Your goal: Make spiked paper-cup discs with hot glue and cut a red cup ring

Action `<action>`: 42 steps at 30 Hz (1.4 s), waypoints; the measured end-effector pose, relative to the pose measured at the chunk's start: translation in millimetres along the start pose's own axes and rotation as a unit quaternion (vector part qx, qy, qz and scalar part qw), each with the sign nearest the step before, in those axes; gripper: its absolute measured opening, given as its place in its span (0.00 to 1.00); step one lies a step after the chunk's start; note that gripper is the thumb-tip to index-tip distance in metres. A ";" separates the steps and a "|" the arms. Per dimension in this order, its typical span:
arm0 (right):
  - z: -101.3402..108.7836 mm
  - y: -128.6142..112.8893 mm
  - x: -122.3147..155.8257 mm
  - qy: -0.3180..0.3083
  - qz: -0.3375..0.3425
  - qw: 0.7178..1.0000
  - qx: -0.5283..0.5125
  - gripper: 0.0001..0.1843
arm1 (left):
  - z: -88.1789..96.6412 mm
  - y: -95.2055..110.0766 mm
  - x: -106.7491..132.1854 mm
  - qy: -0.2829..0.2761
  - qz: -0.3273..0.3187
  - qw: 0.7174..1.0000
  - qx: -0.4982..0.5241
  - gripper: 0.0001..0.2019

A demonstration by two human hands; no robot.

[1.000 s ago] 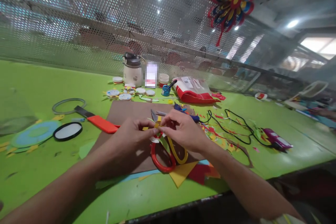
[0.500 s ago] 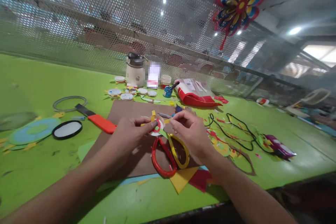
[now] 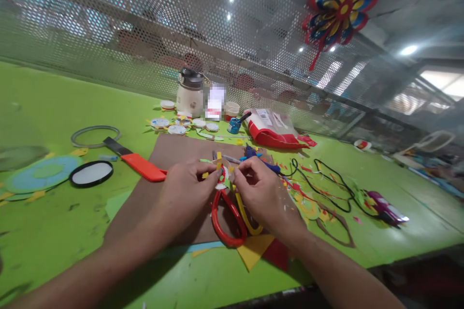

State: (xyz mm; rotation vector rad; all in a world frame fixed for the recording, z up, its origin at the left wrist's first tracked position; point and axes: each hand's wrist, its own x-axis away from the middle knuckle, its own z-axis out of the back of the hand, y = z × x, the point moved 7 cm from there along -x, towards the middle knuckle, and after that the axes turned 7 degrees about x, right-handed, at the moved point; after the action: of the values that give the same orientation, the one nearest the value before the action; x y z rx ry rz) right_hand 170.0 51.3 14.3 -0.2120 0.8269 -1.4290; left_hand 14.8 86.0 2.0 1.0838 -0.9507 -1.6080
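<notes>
My left hand [image 3: 192, 186] is closed, pinching a small round paper craft [image 3: 222, 184] with white, red and green parts and yellow tabs sticking out. My right hand [image 3: 266, 193] is closed at the craft's right edge, thumb and finger pressed together on a small yellow paper tab [image 3: 232, 169]. Its fingertips hide part of the tab. Scissors [image 3: 214, 222] with one red and one yellow handle lie just below the craft; their blades are mostly hidden. Beneath both hands is a brown board [image 3: 170, 149].
An orange-handled cutter [image 3: 145, 167] lies left, near a black-rimmed white disc [image 3: 91, 174] and a blue paper ring [image 3: 43, 174]. Behind the board are a jug [image 3: 190, 99], blue paint pot [image 3: 234, 126] and red-white bag [image 3: 271, 130]. A black cord [image 3: 337, 178] and paper scraps lie right.
My right hand has come in closer to the craft, its fingertips now near my left thumb. It covers more of the yellow scissor handle. The whole view has shifted slightly.
</notes>
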 end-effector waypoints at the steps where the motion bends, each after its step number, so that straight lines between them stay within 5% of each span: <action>1: -0.7 0.1 0.3 -0.008 -0.004 1.000 0.002 0.07 | -0.1 -0.6 0.0 0.000 -0.003 1.000 -0.002 0.08; 16: 0.2 -3.5 1.5 0.032 0.051 0.998 0.028 0.09 | -3.0 0.9 0.7 -0.015 -0.031 0.998 -0.048 0.13; 29: -6.7 -3.7 8.1 0.131 0.185 0.974 -0.002 0.11 | -3.8 7.0 1.4 -0.014 -0.058 0.994 -0.092 0.15; 42: -10.6 2.5 4.2 0.086 0.124 0.988 0.013 0.10 | -3.6 8.2 1.7 -0.018 -0.068 0.993 -0.095 0.15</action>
State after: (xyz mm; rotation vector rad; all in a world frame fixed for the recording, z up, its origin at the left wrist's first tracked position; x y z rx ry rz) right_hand 165.2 51.5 3.6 0.0351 0.9404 -1.2342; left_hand 20.2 82.0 8.1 1.0089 -0.7422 -1.7951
